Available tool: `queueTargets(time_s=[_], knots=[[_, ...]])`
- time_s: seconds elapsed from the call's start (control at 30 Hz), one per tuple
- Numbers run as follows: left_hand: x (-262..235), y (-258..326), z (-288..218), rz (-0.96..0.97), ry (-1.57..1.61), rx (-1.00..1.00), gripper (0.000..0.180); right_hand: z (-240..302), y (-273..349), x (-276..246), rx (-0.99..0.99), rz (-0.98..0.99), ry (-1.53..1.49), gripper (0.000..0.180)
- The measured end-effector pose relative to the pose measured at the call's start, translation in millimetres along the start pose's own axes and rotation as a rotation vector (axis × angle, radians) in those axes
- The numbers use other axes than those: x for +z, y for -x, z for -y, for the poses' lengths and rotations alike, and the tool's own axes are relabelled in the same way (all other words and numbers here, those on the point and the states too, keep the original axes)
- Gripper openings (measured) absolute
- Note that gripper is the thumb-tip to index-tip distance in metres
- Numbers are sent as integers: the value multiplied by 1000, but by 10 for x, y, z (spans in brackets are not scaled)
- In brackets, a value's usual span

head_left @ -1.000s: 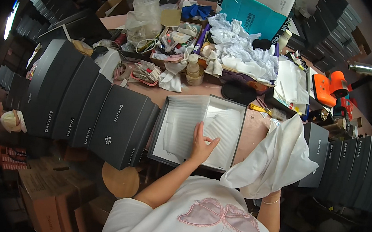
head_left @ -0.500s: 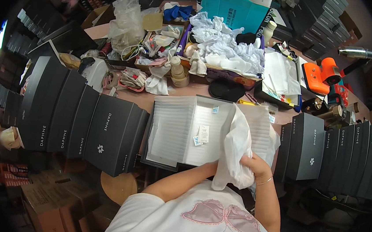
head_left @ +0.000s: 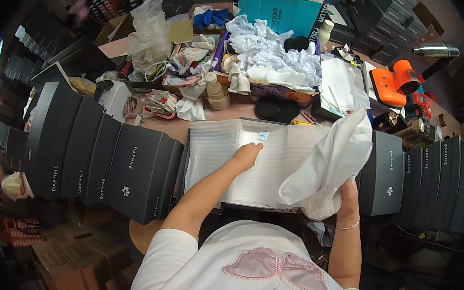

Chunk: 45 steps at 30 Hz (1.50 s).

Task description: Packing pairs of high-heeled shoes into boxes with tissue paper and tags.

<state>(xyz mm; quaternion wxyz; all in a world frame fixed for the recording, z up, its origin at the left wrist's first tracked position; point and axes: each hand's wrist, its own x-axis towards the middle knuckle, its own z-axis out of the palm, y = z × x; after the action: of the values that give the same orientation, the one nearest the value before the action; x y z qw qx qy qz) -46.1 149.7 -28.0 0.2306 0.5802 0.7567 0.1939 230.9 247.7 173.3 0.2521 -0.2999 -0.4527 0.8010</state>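
An open shoe box (head_left: 251,193) with a white inside lies in front of me, with translucent foam sheet (head_left: 211,160) spread over its left side. My left hand (head_left: 247,156) reaches into it, fingers pressed together; whatever they may hold is hidden. Just beyond the fingertips is a small blue-and-white packet (head_left: 263,136). At the box's right, my right hand (head_left: 348,194) grips a soft white bag (head_left: 327,164) low on its right side. The bag stands tall and creased over the right-hand foam; its contents cannot be made out.
Dark shoe boxes stand in rows at left (head_left: 144,176) and right (head_left: 388,175). Behind are a bin of crumpled white paper (head_left: 273,52), a cream bottle (head_left: 216,91), a black round pad (head_left: 276,110) and an orange device (head_left: 392,84).
My left hand has come from behind the bag into the box. My right hand has carried the bag rightward. The white card and one blue packet no longer show. The view has shifted slightly.
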Motion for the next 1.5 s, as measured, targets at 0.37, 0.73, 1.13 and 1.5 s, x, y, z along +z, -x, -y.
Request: queueTargets(time_s=[0.37,0.73,1.13,1.5], knots=[[-1527,645,-470,-552,492,-111,36,-2183,-810,547,199,361,1334,71],[-128,906,-727,-500,897,-236,48,-1581,-845,424,125,26,401,74],[186,2326,-292,-519,1416,-569,46,-2394,-535,437,155,249,1133,34],[-425,1505,-400,-362,157,114,27,-1746,-489,562,-236,-2,1027,55]])
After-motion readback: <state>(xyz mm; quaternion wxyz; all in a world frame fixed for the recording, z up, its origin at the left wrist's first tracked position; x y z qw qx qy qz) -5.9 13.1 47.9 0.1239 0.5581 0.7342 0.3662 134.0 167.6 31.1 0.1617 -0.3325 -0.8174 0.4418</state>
